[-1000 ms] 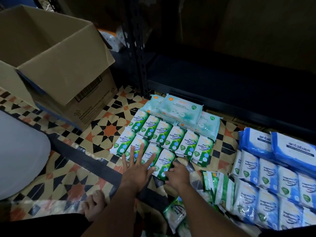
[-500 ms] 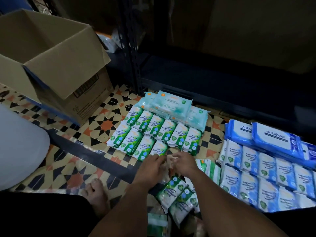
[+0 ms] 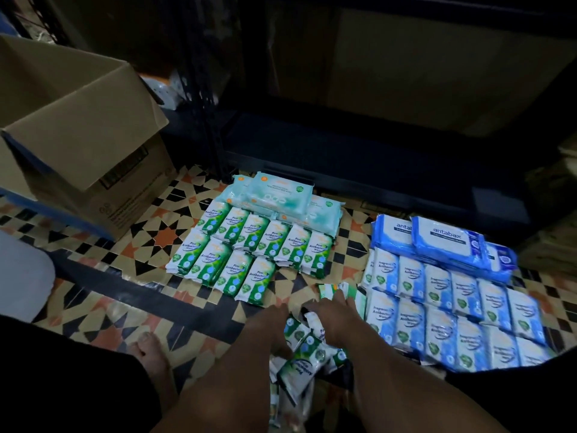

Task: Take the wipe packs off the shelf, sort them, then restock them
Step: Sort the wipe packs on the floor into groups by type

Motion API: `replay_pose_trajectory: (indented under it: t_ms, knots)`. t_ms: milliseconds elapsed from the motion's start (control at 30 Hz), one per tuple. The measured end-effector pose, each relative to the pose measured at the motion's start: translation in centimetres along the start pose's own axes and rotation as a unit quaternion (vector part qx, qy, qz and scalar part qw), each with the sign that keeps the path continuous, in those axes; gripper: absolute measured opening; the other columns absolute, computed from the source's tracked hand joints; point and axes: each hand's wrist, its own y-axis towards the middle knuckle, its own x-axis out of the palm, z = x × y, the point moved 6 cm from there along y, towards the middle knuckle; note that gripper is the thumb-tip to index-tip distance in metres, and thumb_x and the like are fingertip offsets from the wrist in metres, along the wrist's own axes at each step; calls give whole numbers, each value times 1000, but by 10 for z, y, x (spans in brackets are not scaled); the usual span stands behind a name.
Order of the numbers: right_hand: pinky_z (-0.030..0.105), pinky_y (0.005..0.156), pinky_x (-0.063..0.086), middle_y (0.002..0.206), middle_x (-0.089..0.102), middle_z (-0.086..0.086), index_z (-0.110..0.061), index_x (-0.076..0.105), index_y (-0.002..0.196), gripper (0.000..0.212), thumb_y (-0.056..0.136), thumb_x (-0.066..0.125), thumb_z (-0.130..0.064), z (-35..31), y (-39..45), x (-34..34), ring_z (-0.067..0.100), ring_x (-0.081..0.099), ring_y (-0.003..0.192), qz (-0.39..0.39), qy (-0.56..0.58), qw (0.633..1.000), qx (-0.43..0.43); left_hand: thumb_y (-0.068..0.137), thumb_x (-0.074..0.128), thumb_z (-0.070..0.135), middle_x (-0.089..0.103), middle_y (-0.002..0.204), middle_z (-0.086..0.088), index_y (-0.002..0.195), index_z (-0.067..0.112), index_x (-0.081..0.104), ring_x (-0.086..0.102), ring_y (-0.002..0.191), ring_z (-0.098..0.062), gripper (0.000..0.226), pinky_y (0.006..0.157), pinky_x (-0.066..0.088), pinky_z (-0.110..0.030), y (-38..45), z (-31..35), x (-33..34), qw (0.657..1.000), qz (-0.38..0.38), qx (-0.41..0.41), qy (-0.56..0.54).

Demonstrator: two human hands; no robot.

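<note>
Nearest me, my left hand point(image 3: 268, 328) and right hand point(image 3: 331, 320) are down on a loose pile point(image 3: 307, 354) of green packs lying on the floor point(image 3: 103, 310), their long axes pointing every which way. Both hands have curled fingers over the packs, but motion blur hides the fingertips, so I cannot tell whether either grip is clenched on a pack or merely resting. My bare foot point(image 3: 150, 351) sits to the left on the patterned tile.

Beyond the hands, the green packs point(image 3: 249, 248) lie flat in two neat rows, touching side by side, each long axis running away from me and tilted slightly right. To the right, the blue packs point(image 3: 449, 310) are laid out the same way in rows, with larger blue "antabax" packs point(image 3: 446, 242) stacked across their far edge, long axes running left to right. Pale teal packs point(image 3: 281, 195) are stacked behind the green rows, also crosswise.

An open cardboard box point(image 3: 81, 145) stands at far left. Farthest back, the dark metal shelf point(image 3: 359, 157) is dim, its lowest level just above the floor.
</note>
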Motion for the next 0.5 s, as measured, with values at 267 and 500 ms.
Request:
replay_pose_trajectory:
  t_ms: [267,500]
  knots:
    - [46,110,24,135,55,3,-32,48,135,66,81,64,4,-5,6,1,38,31,134,46,63,997,-5,66,92,36,42,142,-12,145,12,38,47,130,-33,98,104,46,-43,2,-1,10,1000,-10,-13,-18]
    - [28,60,48,100,54,-1,-22,62,111,56,68,81,8,10,13,-4,20,57,90,59,373,926,-7,80,83,39,49,145,-8,147,22,42,53,126,-28,80,105,46,-42,-3,-11,-6,982,0,-4,-191]
